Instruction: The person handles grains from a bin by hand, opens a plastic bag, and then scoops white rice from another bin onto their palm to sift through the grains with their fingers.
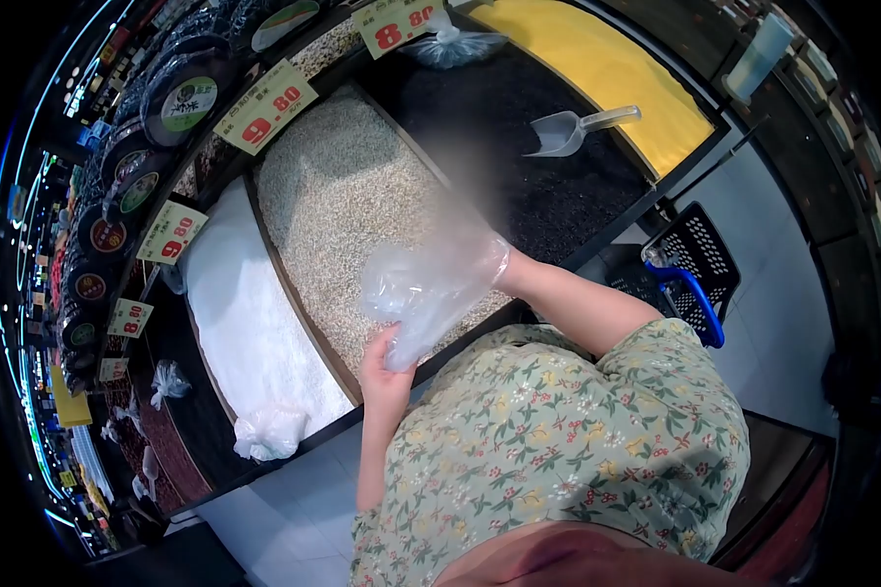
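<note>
A clear plastic bag [426, 308] hangs over the near part of a bin of pale grain [338, 186]. My left hand [387, 367] pinches the bag's lower left end between thumb and fingers. Inside the bag's other end is my right hand [470, 245], with the plastic reaching to the wrist; its fingers are lost in a blurred patch, so their pose is unclear. To the right of the grain lies a bin of black grain [568, 201], where a clear scoop [563, 132] rests with its handle toward the yellow grain [607, 59].
Left of the pale grain is a white bin [245, 293] with a tied bag [269, 433] at its near edge. Price signs [264, 106] and round packages [186, 103] line the back. A black basket with a blue handle [690, 293] stands at the right.
</note>
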The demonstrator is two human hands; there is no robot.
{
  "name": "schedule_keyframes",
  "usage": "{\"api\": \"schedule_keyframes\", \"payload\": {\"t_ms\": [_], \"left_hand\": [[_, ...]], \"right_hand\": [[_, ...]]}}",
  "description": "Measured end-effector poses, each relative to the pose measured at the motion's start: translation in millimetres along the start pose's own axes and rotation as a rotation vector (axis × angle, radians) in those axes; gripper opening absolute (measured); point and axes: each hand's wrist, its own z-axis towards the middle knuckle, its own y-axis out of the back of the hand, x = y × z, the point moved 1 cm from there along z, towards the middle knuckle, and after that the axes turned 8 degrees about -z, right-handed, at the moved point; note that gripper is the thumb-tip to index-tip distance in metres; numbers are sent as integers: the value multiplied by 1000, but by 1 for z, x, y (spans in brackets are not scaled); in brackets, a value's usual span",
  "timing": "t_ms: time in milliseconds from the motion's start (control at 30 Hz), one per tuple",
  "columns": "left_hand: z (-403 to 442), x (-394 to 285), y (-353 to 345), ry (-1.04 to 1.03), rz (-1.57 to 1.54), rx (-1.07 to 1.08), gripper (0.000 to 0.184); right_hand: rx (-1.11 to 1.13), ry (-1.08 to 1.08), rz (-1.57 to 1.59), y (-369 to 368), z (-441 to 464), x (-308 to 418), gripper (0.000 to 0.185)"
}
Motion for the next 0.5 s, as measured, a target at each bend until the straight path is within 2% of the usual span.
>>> {"api": "schedule_keyframes", "payload": {"t_ms": [33,67,100,133,167,233,300,367,400,467,500], "left_hand": [[0,12,6,114,-13,30,48],[1,16,10,115,-12,28,48],[2,18,14,125,-173,-56,38],[3,21,18,135,-335,-141,29],[6,24,22,136,-334,-142,29],[11,32,29,207,-968,-201,33],[10,39,25,210,-1022,-157,35],[11,19,9,371,-1056,-329,39],[13,18,8,369,-1056,-332,39],[15,18,7,358,-1028,-455,39],[15,16,5,360,-1028,-457,39]], "right_hand": [[78,-47,72,-8,-3,-10,17],[156,-93,145,-13,-6,-20,18],[157,-93,146,4,-5,11,18],[446,-248,77,35,-4,66,20],[736,-402,5,54,-5,98,23],[786,-340,66,62,-4,102,23],[833,-276,125,70,-4,102,26],[871,-212,264,77,-5,102,29],[874,-210,265,84,-5,105,29],[791,-81,446,102,-7,117,36],[720,-129,496,109,-8,119,42]]}}
